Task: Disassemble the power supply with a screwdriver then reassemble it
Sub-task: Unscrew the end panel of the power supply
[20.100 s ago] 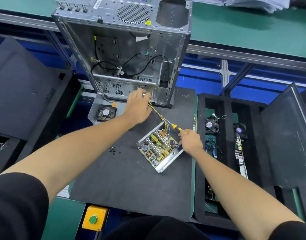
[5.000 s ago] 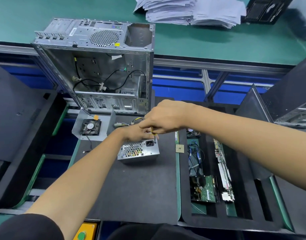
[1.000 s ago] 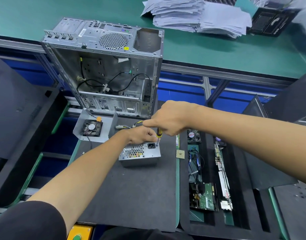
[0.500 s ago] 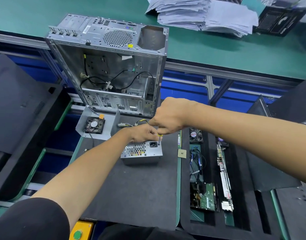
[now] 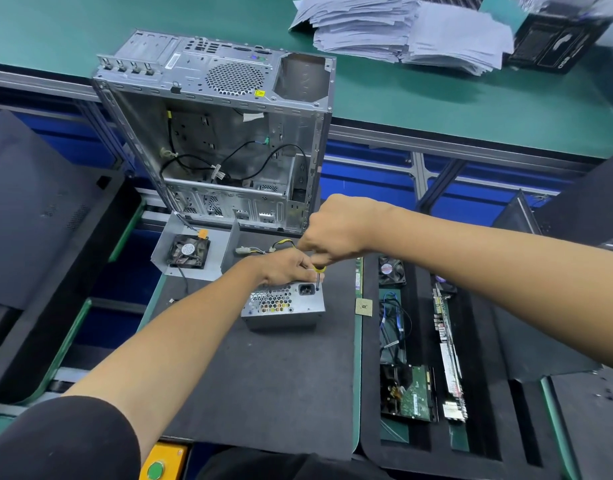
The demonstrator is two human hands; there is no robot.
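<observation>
On the dark mat [image 5: 263, 382], toward its far right corner, your power supply [image 5: 284, 306] sits closed up, its vented face with the socket turned toward you. Your left hand [image 5: 287, 268] rests on its top with fingers curled over the far edge, steadying it, and your right hand [image 5: 336, 230] is fisted round the yellow-handled screwdriver [image 5: 318, 275], whose shaft stands upright with its tip at the casing's right top corner, just beside the socket. Twenty seconds back the casing lay open with its board showing and your left hand was up at the wires; half a second ago things stood nearly as they do now. One bundle of wires [image 5: 263, 249] trails off the unit's far side. Beyond the mat's far edge stands one open computer case [image 5: 222, 133], and at the far left corner one fan [image 5: 189, 251] lies on a metal bracket. One small square chip [image 5: 363, 306] lies at the mat's right edge.
</observation>
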